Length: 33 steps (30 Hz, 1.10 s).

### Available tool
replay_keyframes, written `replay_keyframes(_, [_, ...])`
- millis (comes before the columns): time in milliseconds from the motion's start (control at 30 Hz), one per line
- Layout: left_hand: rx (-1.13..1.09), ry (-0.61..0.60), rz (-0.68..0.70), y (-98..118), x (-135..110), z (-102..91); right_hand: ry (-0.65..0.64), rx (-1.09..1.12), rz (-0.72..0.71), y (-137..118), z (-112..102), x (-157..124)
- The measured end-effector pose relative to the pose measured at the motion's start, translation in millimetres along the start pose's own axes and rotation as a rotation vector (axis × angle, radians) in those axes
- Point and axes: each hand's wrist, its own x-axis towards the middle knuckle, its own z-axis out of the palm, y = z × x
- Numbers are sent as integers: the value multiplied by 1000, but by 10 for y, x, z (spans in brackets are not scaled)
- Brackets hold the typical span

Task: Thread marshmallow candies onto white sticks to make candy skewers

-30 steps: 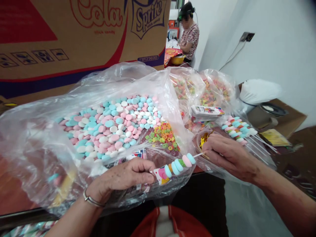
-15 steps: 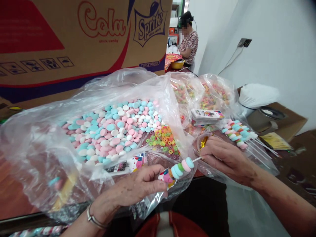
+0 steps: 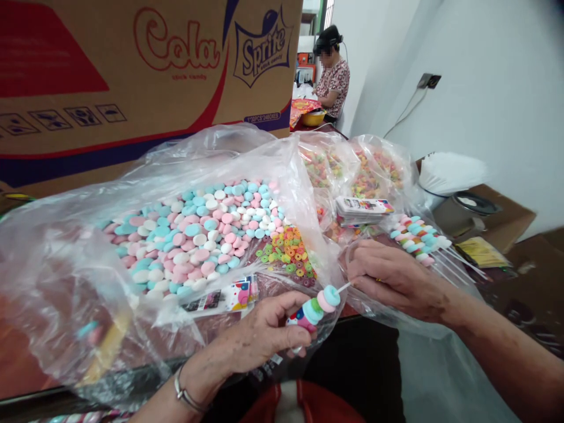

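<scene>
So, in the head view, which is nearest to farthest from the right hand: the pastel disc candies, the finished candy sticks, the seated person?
1. Finished candy sticks: just beyond the right hand, slightly to its right.
2. Pastel disc candies: in the big bag, to the left.
3. Seated person: far at the back.

Obscured and cropped items, head view.
Candy skewer [image 3: 320, 301]: printed end partly buried in the left hand [image 3: 259, 338], stick tip lost under the right hand [image 3: 396, 279]. Cardboard box [image 3: 132, 88]: cropped top and left, small print unreadable. Plastic bag [image 3: 53, 294]: blurred at lower left. Distant person [image 3: 333, 76]: hands indiscernible.
</scene>
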Motion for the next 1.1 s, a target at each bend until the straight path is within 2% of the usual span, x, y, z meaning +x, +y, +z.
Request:
replay_keyframes(167, [51, 154, 128, -13, 20, -1, 6, -17, -76, -21, -36, 5])
replay_keyframes(267, [43, 147, 128, -25, 39, 33, -8, -55, -49, -37, 26, 20])
replay_keyframes(433, [209, 169, 253, -12, 99, 100, -43, -136, -7, -38, 150, 70])
replay_keyframes(600, [128, 175, 217, 43, 67, 130, -89, -124, 2, 11, 119, 107])
replay_keyframes(867, [591, 315, -19, 98, -152, 161, -94, -107, 20, 5, 90, 117])
replay_keyframes(967, [651, 313, -14, 90, -146, 161, -139, -132, 60, -38, 92, 135])
replay_keyframes(1100, [576, 249, 84, 34, -71, 102, -195, -116, 111, -71, 77, 132])
